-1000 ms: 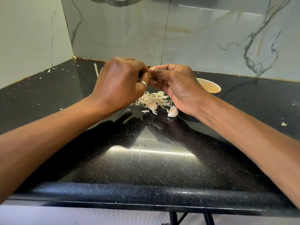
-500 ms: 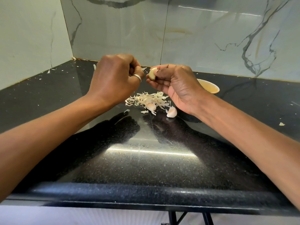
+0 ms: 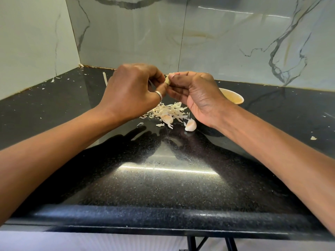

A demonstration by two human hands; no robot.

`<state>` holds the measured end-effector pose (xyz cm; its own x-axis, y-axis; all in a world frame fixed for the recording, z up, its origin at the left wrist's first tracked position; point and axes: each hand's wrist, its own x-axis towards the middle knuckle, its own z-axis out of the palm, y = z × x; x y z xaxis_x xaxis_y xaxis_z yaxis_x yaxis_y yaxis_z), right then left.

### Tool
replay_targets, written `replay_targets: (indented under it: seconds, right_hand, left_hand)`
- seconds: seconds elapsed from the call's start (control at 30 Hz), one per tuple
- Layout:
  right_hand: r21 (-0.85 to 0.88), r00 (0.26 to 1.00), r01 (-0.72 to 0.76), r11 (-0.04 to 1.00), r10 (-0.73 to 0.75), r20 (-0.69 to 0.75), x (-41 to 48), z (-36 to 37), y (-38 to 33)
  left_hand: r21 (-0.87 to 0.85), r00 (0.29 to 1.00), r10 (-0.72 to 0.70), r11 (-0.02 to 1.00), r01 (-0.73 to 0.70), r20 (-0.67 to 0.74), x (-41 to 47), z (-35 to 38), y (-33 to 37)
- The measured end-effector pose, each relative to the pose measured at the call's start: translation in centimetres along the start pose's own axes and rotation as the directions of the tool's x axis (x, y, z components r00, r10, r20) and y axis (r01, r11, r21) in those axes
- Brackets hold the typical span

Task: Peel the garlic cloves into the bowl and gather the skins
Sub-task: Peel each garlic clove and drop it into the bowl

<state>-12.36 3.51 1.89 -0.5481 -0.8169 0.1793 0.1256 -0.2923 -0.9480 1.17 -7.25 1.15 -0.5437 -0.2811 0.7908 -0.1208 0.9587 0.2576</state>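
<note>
- Showing round cream-lined bowl [image 3: 233, 98] behind right hand [image 3: 197, 95]; contents hidden;
- pale yellow garlic clove [image 3: 167, 80], smooth, pinched by right fingertips; left hand [image 3: 132, 89] fingers curled, pinching its lower end.

1. Single head-worn wide-angle camera looks forward and down across the black worktop [image 3: 163, 187] toward the marble wall [image 3: 235, 42] corner.
2. Close range: left hand [image 3: 134, 91] and right hand [image 3: 197, 95] meet mid-frame, forearms entering from both lower sides.
</note>
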Motion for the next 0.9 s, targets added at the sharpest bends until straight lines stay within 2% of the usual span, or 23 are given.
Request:
replay_targets:
  seconds: [0.17, 0.57, 0.9]
  right_hand:
    - [-0.058, 1.0, 0.023, 0.998, -0.023, -0.002, 0.0, 0.07, 0.11]
    - [-0.028, 1.0, 0.018, 0.999, -0.018, 0.015, -0.06, 0.22, 0.37]
    - [-0.048, 1.0, -0.007, 0.999, 0.008, 0.023, 0.2, -0.23, 0.4]
  left_hand:
    - [-0.007, 1.0, 0.021, 1.0, -0.021, -0.017, -0.01, 0.1, -0.14]
    - [0.018, 0.999, 0.041, 0.999, -0.041, -0.007, 0.0, 0.02, -0.41]
    - [-0.007, 0.996, -0.09, 0.996, 0.09, -0.026, 0.33, -0.07, -0.62]
